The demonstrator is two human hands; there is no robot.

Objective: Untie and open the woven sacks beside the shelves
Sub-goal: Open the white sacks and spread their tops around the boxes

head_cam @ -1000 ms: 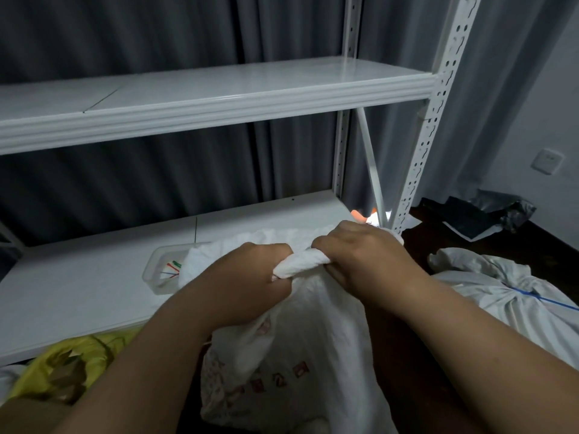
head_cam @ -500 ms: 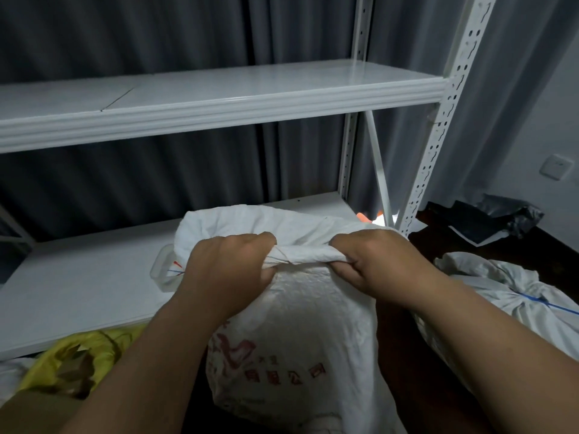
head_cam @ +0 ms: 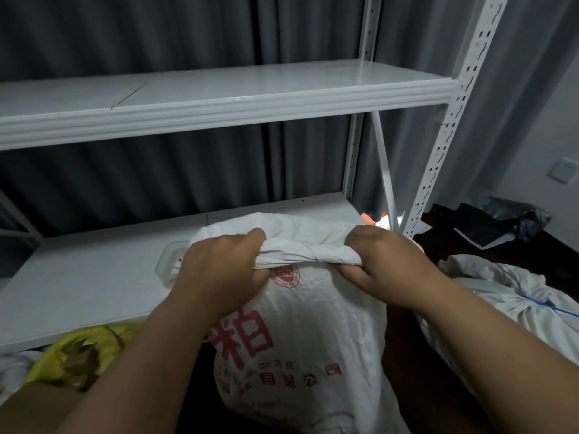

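Grey-curtained storeroom, white metal shelves (head_cam: 219,98) behind. Woven sack (head_cam: 300,346), white with red print, stands upright in front of lower shelf, directly under both hands. Left hand (head_cam: 219,274) and right hand (head_cam: 388,267) grip bunched sack mouth, fingers (head_cam: 354,238) clenched around rolled fabric stretched between them. Second sack (head_cam: 501,296), tied with blue cord (head_cam: 551,308), lies on dark floor right of right fingers. Yellow bag (head_cam: 78,352) below left of left fingers. Clear plastic container (head_cam: 169,261) on lower shelf, partly hidden behind left fingers.
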